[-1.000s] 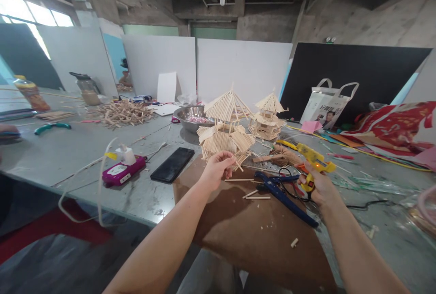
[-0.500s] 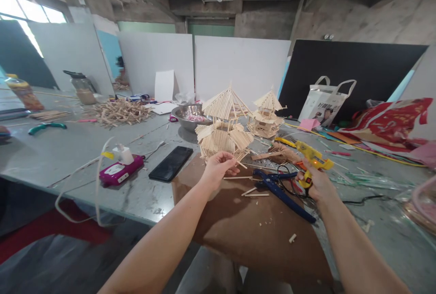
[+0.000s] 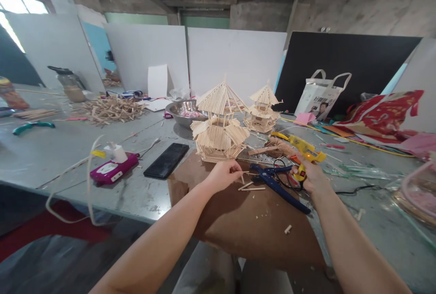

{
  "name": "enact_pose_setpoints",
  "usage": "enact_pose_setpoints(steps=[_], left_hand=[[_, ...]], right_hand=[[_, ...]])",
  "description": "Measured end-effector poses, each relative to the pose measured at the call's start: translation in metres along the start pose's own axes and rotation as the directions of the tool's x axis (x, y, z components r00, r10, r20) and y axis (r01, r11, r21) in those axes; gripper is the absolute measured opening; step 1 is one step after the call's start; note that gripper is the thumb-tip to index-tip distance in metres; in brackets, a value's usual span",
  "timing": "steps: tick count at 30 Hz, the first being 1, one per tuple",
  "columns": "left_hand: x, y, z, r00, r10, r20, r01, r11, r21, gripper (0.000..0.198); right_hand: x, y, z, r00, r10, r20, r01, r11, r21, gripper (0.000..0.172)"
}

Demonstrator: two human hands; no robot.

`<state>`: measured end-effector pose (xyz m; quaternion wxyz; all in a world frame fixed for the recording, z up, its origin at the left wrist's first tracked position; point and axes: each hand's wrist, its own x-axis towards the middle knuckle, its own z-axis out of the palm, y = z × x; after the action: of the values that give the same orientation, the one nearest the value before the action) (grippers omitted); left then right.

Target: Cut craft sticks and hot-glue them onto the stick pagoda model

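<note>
A pavilion model of thin wooden sticks (image 3: 220,124) stands on the far edge of a brown board (image 3: 248,221). My left hand (image 3: 223,175) hovers low just in front of it, fingers pinched on a short wooden stick (image 3: 242,178). Loose sticks (image 3: 250,187) lie on the board beside that hand. My right hand (image 3: 310,177) is wrapped round the handle of a yellow glue gun (image 3: 304,151), whose nozzle points left. Blue-handled cutters (image 3: 277,186) lie between the two hands.
A smaller stick pavilion (image 3: 262,112) stands behind the first, beside a steel bowl (image 3: 185,112). A black phone (image 3: 166,160), a magenta charger box (image 3: 112,170) with white cable, a heap of sticks (image 3: 109,110), a white bag (image 3: 322,99) and red cloth (image 3: 384,117) crowd the grey table.
My left hand has dropped from the base of the pavilion model down toward the loose sticks on the board. The right hand keeps hold of the glue gun. The view has shifted a little.
</note>
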<state>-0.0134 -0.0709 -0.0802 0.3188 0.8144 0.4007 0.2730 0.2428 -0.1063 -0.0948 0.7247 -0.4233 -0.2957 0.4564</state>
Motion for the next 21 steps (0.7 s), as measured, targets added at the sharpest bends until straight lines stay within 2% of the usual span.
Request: enact_pose_setpoints(steps=[3,8,11,14,16,19,21], left_hand=[[-0.002,0.001,-0.004,0.998,0.066,0.009,-0.066,0.970,0.233,0.019],[-0.007,0.004,-0.014,0.995,-0.047,0.084,0.000,0.871,0.492,0.017],[-0.009,0.003,-0.017,0.986,-0.071,0.150,-0.023,0.837,0.547,0.015],[-0.010,0.005,-0.019,0.992,-0.011,0.123,-0.053,0.863,0.503,0.017],[-0.014,0.013,-0.017,0.993,0.033,0.110,-0.074,0.916,0.395,0.020],[-0.027,0.037,0.000,0.958,0.101,0.267,-0.142,0.980,0.137,0.022],[-0.039,0.056,0.021,0.885,0.230,0.405,-0.271,0.961,0.048,0.019]], right_hand=[[0.000,0.000,0.000,1.000,0.012,-0.010,-0.012,1.000,-0.016,0.031],[0.002,0.002,-0.001,0.999,0.005,-0.033,-0.007,0.999,-0.049,0.031],[0.002,0.002,0.000,0.999,0.020,-0.038,-0.022,0.999,-0.046,0.031],[-0.001,-0.001,0.002,1.000,0.012,-0.023,-0.012,0.999,-0.032,0.031],[-0.002,-0.002,0.003,1.000,0.005,-0.018,-0.005,1.000,-0.028,0.031],[-0.002,-0.002,0.002,1.000,0.003,-0.012,-0.003,0.999,-0.034,0.030],[-0.001,-0.001,0.002,1.000,0.015,-0.010,-0.016,0.999,-0.035,0.030]])
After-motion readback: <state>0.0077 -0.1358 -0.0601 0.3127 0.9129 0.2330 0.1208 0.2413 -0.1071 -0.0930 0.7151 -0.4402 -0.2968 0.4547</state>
